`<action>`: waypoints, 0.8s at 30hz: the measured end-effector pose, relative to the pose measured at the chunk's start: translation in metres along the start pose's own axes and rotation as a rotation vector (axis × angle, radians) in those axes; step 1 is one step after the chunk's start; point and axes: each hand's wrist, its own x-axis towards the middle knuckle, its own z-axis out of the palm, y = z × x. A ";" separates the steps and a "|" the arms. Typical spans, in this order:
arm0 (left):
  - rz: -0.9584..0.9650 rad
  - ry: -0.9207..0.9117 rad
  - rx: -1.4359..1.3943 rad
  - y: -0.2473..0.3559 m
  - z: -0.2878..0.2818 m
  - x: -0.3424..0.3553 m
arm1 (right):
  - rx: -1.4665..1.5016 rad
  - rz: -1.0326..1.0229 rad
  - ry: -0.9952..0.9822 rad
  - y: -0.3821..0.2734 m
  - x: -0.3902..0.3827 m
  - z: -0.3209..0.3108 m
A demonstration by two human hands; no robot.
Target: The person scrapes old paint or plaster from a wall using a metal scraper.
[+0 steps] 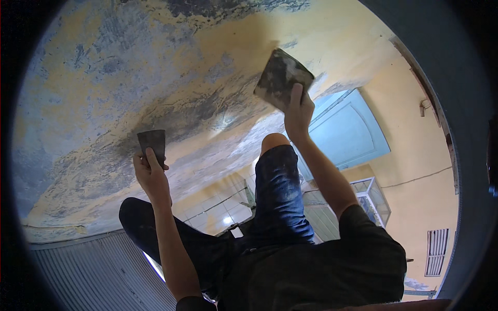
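My left hand [152, 173] grips a small, dark, flat scraper [152, 141] that widens toward its far edge, the thumb laid along its face. This scraper is in front of the patchy wall [223, 62]; whether it touches the surface I cannot tell. Farther right and higher, my right hand [299, 114] is closed on the lower corner of a broader, square, dark plate [282, 78] with pale smears, its thumb on the face. The wall carries yellow paint, bluish-grey patches and a dark, rough band between the two tools.
My bent knees in dark jeans [280, 186] rise between my arms. Light blue doors [347, 132] stand at the right, with a glass-sided cabinet [371, 199] below them. Corrugated sheeting [104, 269] is at the lower left, and a vent [437, 252] is in the right wall.
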 end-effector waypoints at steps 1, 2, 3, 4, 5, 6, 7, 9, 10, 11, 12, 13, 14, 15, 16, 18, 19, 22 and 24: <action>-0.002 -0.012 0.014 -0.001 0.001 0.000 | 0.389 0.045 0.026 0.006 -0.006 0.006; -0.005 -0.021 0.029 -0.002 0.001 0.000 | 0.780 0.089 0.048 0.010 -0.012 0.013; -0.009 -0.004 0.008 -0.005 0.000 -0.001 | 0.786 0.091 0.039 0.003 -0.023 0.018; -0.009 0.007 0.012 -0.007 -0.001 -0.001 | 0.945 0.215 -0.039 -0.010 -0.034 0.020; -0.005 0.014 0.049 -0.009 -0.004 -0.002 | 1.101 0.342 -0.120 -0.019 -0.043 0.023; -0.002 0.015 0.083 -0.009 -0.004 -0.004 | 1.102 0.344 -0.128 -0.022 -0.050 0.025; 0.036 0.022 0.041 -0.010 -0.003 -0.005 | 1.141 0.345 -0.245 -0.025 -0.055 0.027; 0.039 0.007 0.049 -0.007 -0.004 -0.008 | 1.229 0.372 -0.386 -0.030 -0.063 0.034; 0.043 -0.018 0.055 -0.005 -0.006 -0.010 | 1.230 0.371 -0.392 -0.032 -0.066 0.037; 0.037 -0.026 0.078 -0.005 -0.008 -0.012 | 1.198 0.377 -0.383 -0.035 -0.069 0.039; 0.040 -0.015 0.079 -0.006 -0.011 -0.014 | 1.168 0.383 -0.380 -0.038 -0.070 0.043; 0.030 -0.003 0.080 -0.006 -0.014 -0.015 | 1.123 0.370 -0.293 -0.042 -0.071 0.046; 0.020 0.008 0.080 -0.006 -0.018 -0.015 | 1.127 0.368 -0.304 -0.047 -0.071 0.048; 0.022 0.021 0.083 -0.004 -0.022 -0.016 | 0.934 0.226 -0.115 -0.055 -0.069 0.048; 0.018 0.019 0.084 -0.002 -0.023 -0.016 | 0.733 0.082 0.080 -0.060 -0.064 0.046; 0.015 0.019 0.087 0.000 -0.026 -0.018 | 0.541 -0.182 0.235 -0.025 -0.029 0.064; 0.019 0.021 0.090 0.002 -0.028 -0.019 | 0.258 -0.538 0.370 -0.023 -0.018 0.069; 0.050 0.048 0.080 0.000 -0.029 -0.020 | -0.030 -1.005 0.404 -0.026 -0.001 0.088; 0.078 0.074 0.068 0.001 -0.027 -0.020 | -0.102 -1.017 0.331 -0.027 -0.002 0.098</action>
